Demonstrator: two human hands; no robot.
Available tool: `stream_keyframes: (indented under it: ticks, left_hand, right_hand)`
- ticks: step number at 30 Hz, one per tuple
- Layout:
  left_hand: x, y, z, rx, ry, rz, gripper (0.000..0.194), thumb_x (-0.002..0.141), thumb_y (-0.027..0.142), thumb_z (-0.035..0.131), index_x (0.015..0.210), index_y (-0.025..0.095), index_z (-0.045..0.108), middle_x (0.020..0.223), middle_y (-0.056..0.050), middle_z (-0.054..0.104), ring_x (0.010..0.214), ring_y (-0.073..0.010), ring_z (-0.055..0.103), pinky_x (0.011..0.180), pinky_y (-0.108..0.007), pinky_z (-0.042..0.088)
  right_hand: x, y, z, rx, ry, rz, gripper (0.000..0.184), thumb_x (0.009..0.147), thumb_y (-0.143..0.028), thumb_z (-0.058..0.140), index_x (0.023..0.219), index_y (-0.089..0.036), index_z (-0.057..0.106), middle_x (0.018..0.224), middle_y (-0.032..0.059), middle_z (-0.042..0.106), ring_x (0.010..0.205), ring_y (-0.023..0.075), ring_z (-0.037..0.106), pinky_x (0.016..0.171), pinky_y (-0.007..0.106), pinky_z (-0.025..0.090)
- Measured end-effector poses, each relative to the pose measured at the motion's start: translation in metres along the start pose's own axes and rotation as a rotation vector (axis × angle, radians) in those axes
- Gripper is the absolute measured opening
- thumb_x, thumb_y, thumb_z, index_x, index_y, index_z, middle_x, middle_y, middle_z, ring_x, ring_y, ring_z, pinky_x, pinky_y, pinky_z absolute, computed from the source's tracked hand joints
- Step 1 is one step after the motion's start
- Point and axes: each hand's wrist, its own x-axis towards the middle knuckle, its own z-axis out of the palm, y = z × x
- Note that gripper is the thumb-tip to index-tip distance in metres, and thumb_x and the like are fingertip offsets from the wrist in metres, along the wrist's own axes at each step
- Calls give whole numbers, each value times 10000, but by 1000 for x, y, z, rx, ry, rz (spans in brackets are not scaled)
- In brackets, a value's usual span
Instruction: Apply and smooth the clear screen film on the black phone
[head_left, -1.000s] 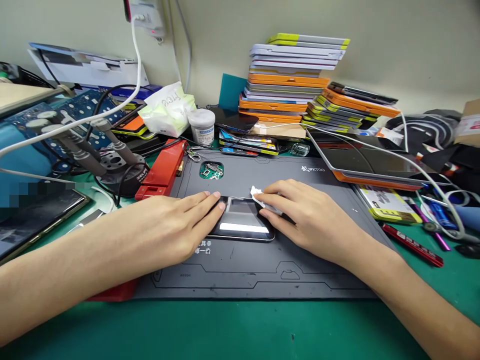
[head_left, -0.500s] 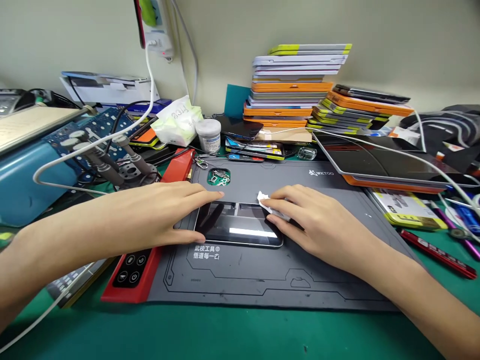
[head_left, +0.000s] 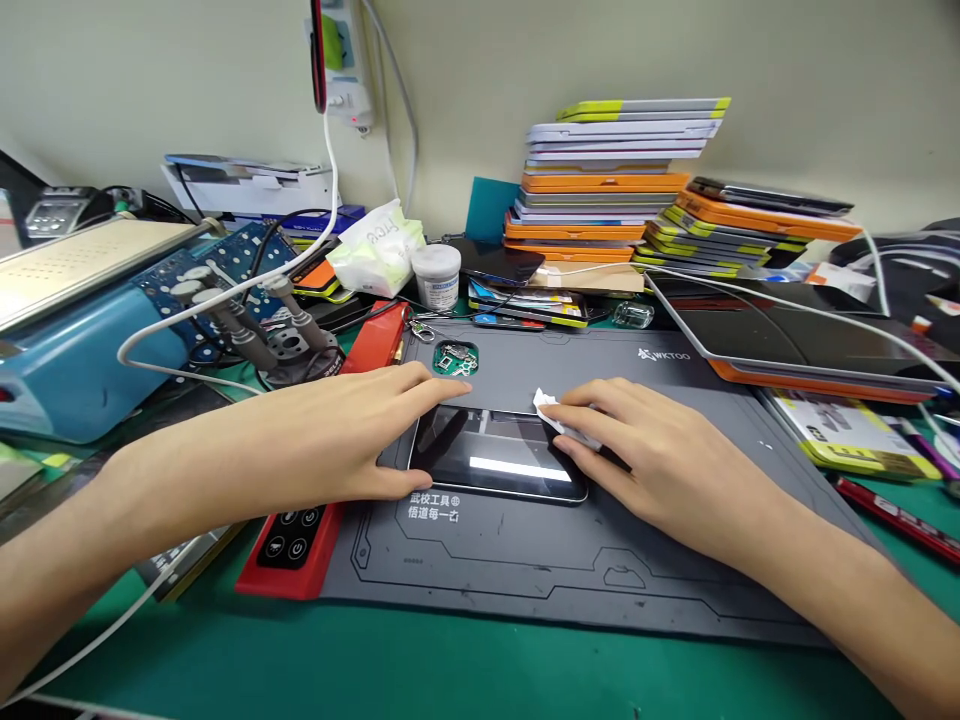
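Pale wall [head_left: 480, 70] across the top of the frame; below it, a green bench top [head_left: 480, 665] carried a grey mat [head_left: 510, 560] through the centre. The phone [head_left: 495, 458] lay flat on the mat, glass up, just above mid-lower frame, between the two hands. Its long axis ran left to right across the picture, the right end dipping slightly toward the lower edge. Left hand [head_left: 367, 425]: spread, thumb and index finger parted around the phone's left end, thumb tip by the lower left corner, index tip near the upper edge; remaining fingers hidden, and firm contact could not be told. Right hand [head_left: 637, 450]: pinching a white tissue [head_left: 549, 404] between thumb and fingers at the phone's upper right corner, so the phone extended leftward from it, along the long axis. Neither hand was clearly nearer; each adjoined its own end. Small metal parts [head_left: 456, 358] sat in the mat's recess, above the phone and apart from both hands.
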Motion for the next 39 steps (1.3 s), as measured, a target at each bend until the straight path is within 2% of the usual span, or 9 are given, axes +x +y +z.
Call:
stream_keyframes:
  ticks: [5,11,15,18,20,22,28,33,39]
  left_hand:
    - [4,12,-1,-78,2,-36,793,988,381,660,1662,324,246,1419,-55,573,1205,-211,649,950,-270,501]
    - [3,16,0,-71,25,-41,769,968,350,656,1640,295,288,1403,-77,560,1122,-219,666,871,-283,507]
    - [2,14,0,-51,16,-19,622,1002,409,616,1574,305,395,1427,-68,537,1083,-208,674,883,-295,513]
    - [2,12,0,-11,6,1,536,1011,439,597,1516,317,465,1414,-55,547,967,-191,686,766,-297,512]
    - [2,11,0,34,19,8,515,1003,433,591,1493,312,491,1413,-61,555,847,-184,673,652,-312,480]
    - [3,12,0,71,39,14,507,992,421,589,1477,295,509,1411,-70,561,808,-194,662,585,-328,442]
    - [2,12,3,48,45,14,505,976,392,588,1467,295,533,1393,-66,565,892,-214,687,580,-324,457]
    - [2,9,4,21,25,3,520,1015,508,549,1506,340,520,1452,-55,546,957,-231,708,618,-323,498]
    - [2,8,1,-70,8,-20,530,1009,564,548,1510,395,531,1479,-32,549,958,-230,716,572,-316,496]
  right_hand:
    - [0,0,1,-16,15,-12,259,1131,-265,499,1316,-166,651,1190,80,641,1031,241,619,862,413,496]
    - [0,0,1,-2,-5,0,262,1129,-271,509,1331,-177,647,1209,80,641,1044,244,619,872,413,503]
    - [0,0,-1,-6,-9,6,265,1130,-269,510,1331,-168,650,1212,77,637,1047,243,614,875,411,497]
    - [1,-1,-1,-4,-10,3,264,1129,-259,510,1329,-159,650,1209,77,634,1045,241,609,872,405,488]
    - [2,-1,-1,3,-15,8,263,1127,-254,512,1330,-158,650,1209,76,630,1049,239,605,879,402,484]
    - [2,-2,-2,12,-23,15,266,1126,-253,517,1338,-159,648,1211,74,627,1052,237,601,886,398,481]
    - [2,-5,-5,13,-35,18,267,1124,-240,514,1328,-143,657,1199,77,625,1044,235,599,880,387,471]
    - [1,-5,-5,10,-46,28,279,1131,-258,505,1343,-150,651,1213,70,615,1056,231,593,884,379,462]
    - [2,-5,-5,-1,-56,20,275,1131,-250,499,1332,-143,654,1207,70,613,1054,230,591,892,380,452]
